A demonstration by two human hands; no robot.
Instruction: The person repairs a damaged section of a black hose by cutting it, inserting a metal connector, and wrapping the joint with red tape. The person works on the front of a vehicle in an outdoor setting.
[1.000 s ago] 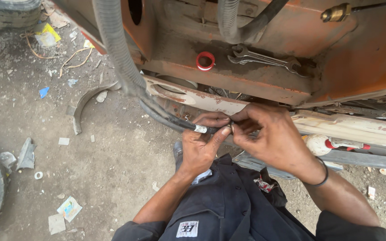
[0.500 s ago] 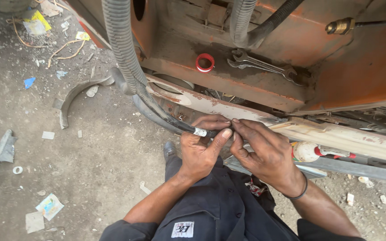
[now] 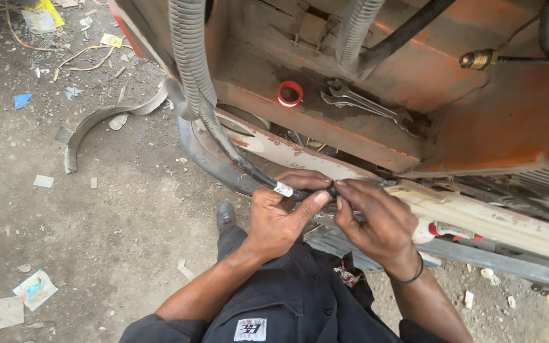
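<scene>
Head view, looking down. Far out to the left of the grip we see paper scraps [image 3: 35, 289] and a curved metal strip [image 3: 100, 121] lying on the dirt ground [image 3: 115, 228]. Nearer, a ribbed hose [image 3: 189, 51] hangs down and thins into a black cable [image 3: 244, 166], which runs down and rightward into the grip. Our left hand [image 3: 281, 216] is closed about this cable: the fingers curl over it from above and the thumb [image 3: 309, 204] presses up from below, just right of a small white tag [image 3: 283, 188] on the cable. Immediately right of that hold, touching it, our right hand [image 3: 376, 222] pinches the cable's end between thumb and fingertips [image 3: 339, 188]; what the end carries is hidden by the fingers. Both hands meet in front of a pale, rusted rail [image 3: 478, 213]. Above the grip, on the orange frame [image 3: 516, 121], lie a red ring [image 3: 290, 93] and, to its right, two spanners [image 3: 366, 106]. Farther up and right, a brass fitting [image 3: 478, 60] joins a dark line. A black band [image 3: 408, 276] circles the right wrist. Below the grip we see our dark shirt [image 3: 300, 298] and a black shoe [image 3: 225, 216].
</scene>
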